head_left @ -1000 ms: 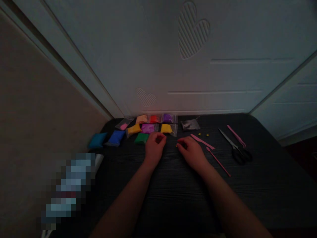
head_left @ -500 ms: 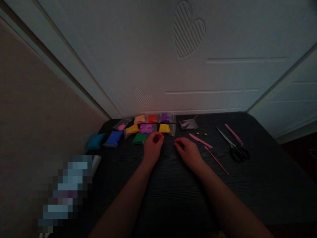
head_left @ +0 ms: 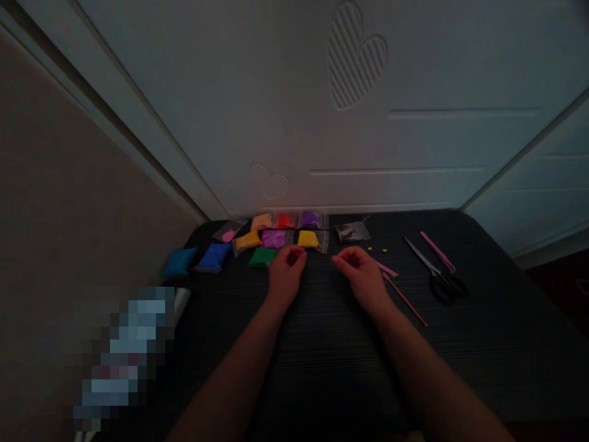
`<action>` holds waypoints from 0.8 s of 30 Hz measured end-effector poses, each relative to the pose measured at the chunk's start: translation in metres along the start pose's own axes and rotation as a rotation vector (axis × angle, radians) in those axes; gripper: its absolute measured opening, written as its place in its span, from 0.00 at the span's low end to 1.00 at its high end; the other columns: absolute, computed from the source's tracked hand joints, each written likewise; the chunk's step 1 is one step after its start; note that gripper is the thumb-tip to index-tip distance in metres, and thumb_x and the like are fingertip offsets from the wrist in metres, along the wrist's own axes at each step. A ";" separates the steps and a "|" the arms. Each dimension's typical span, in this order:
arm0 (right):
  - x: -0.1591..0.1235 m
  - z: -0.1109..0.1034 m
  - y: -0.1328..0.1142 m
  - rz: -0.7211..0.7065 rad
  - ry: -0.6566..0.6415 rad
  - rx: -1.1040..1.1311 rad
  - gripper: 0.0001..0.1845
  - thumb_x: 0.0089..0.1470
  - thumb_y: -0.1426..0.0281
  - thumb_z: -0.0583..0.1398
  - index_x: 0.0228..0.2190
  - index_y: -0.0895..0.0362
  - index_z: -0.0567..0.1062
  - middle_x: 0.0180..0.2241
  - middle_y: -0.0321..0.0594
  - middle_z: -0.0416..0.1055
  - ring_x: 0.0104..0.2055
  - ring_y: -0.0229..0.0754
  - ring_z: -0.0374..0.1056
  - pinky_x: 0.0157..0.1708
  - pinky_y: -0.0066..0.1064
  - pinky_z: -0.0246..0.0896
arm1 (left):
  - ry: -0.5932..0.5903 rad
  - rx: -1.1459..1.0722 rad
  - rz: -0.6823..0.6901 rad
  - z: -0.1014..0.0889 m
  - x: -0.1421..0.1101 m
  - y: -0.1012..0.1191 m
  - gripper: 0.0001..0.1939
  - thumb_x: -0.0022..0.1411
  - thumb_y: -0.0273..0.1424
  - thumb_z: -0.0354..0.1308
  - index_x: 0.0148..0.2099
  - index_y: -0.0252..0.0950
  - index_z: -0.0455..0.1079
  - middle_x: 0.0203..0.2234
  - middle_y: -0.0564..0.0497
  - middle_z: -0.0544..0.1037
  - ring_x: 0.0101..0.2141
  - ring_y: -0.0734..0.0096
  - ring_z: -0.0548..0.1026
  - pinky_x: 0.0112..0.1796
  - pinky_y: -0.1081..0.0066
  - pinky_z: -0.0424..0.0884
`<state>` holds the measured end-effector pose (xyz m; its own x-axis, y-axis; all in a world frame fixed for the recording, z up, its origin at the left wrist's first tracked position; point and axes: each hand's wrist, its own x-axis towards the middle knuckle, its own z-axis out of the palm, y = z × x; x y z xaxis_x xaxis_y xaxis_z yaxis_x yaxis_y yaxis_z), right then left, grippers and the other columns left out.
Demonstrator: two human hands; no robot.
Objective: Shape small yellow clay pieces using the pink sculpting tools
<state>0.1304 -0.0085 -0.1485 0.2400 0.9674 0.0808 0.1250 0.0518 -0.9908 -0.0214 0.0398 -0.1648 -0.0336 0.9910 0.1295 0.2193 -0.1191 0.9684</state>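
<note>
In the head view, we are observing two hands facing each other, well apart, over the tabletop (head_left: 322,362). The left hand (head_left: 285,276) is curling its fingers toward the thumb; we cannot tell whether they are grasping anything. The right hand (head_left: 365,279) is bending its fingers likewise; whether a small piece is sitting inside, we cannot tell. We are judging this facing, curled posture suited to fine fingerwork.

The yellow bag (head_left: 308,239) is lying just beyond the left hand, and the green bag (head_left: 262,258) just beside it. The blue bag (head_left: 214,256) is lying farther left, probably for sorting by colour. The knife (head_left: 388,269) is partly disappearing behind the right hand. Two yellow bits (head_left: 370,248) are lying beyond that hand, presumably spaced to prevent sticking. The stick (head_left: 406,301), scissors (head_left: 427,261) and pink tool (head_left: 437,252) are lying rightward, presumably for right-hand reach.
</note>
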 end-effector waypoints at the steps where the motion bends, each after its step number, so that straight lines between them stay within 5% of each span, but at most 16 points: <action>1: 0.000 0.000 0.000 0.005 -0.001 0.029 0.12 0.43 0.61 0.59 0.28 0.57 0.69 0.24 0.34 0.67 0.26 0.35 0.63 0.27 0.27 0.58 | 0.000 -0.002 -0.003 0.000 0.000 0.000 0.06 0.48 0.31 0.57 0.31 0.36 0.67 0.24 0.54 0.70 0.27 0.71 0.68 0.31 0.72 0.62; 5: 0.002 -0.001 0.000 0.029 -0.005 0.115 0.14 0.46 0.61 0.57 0.33 0.57 0.71 0.30 0.38 0.70 0.32 0.38 0.65 0.34 0.31 0.59 | -0.003 -0.001 -0.013 0.000 0.001 -0.001 0.05 0.49 0.31 0.56 0.31 0.36 0.67 0.24 0.54 0.70 0.27 0.72 0.68 0.30 0.73 0.62; 11: 0.002 -0.002 0.000 0.067 0.009 0.230 0.12 0.48 0.60 0.56 0.23 0.57 0.69 0.20 0.32 0.64 0.24 0.33 0.61 0.28 0.26 0.56 | -0.005 0.008 -0.018 0.000 0.001 -0.003 0.05 0.49 0.31 0.56 0.31 0.36 0.67 0.24 0.54 0.71 0.28 0.71 0.69 0.31 0.72 0.62; 19: 0.001 0.000 -0.003 0.159 -0.088 0.481 0.12 0.44 0.65 0.60 0.33 0.55 0.72 0.31 0.36 0.70 0.32 0.35 0.65 0.37 0.31 0.60 | -0.004 0.026 -0.019 0.000 0.001 0.000 0.05 0.49 0.31 0.56 0.31 0.36 0.67 0.24 0.54 0.70 0.28 0.71 0.69 0.31 0.72 0.63; 24: -0.001 -0.005 -0.009 0.211 -0.161 0.624 0.09 0.46 0.64 0.58 0.29 0.56 0.72 0.25 0.36 0.66 0.28 0.34 0.62 0.33 0.30 0.60 | -0.003 0.039 -0.018 0.000 0.000 0.001 0.05 0.50 0.31 0.55 0.31 0.36 0.66 0.24 0.54 0.70 0.27 0.73 0.68 0.31 0.73 0.63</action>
<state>0.1338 -0.0109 -0.1387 0.0462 0.9948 -0.0907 -0.5000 -0.0556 -0.8642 -0.0214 0.0398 -0.1639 -0.0349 0.9932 0.1109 0.2570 -0.0983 0.9614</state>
